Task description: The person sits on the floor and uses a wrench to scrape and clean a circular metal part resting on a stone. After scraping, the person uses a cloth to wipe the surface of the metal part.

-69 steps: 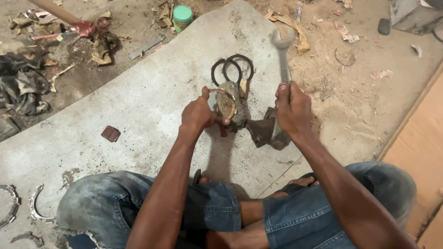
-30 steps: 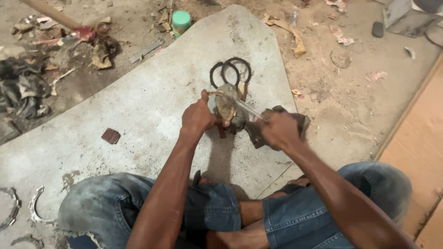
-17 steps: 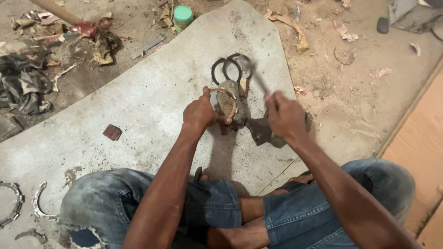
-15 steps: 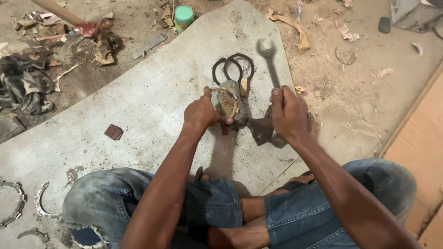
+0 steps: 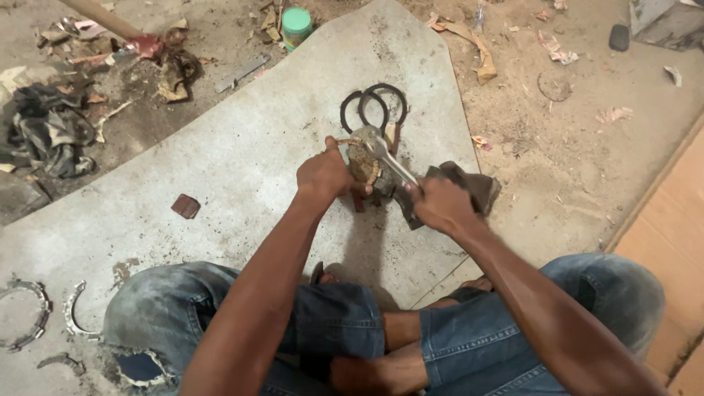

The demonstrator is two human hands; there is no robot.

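The right hand is clenched around a silver steel wrench, its head touching a rusty round metal part that the left hand pins on the grey concrete slab, beside two dark rubber rings.

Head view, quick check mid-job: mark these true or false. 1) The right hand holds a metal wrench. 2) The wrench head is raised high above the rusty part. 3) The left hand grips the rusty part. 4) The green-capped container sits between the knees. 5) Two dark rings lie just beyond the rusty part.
1) True: the right hand grips the metal wrench.
2) False: its head is down on the rusty part.
3) True: the left hand grips it.
4) False: the green-capped container stands far off, at the slab's top edge.
5) True: the two dark rings lie just beyond it.
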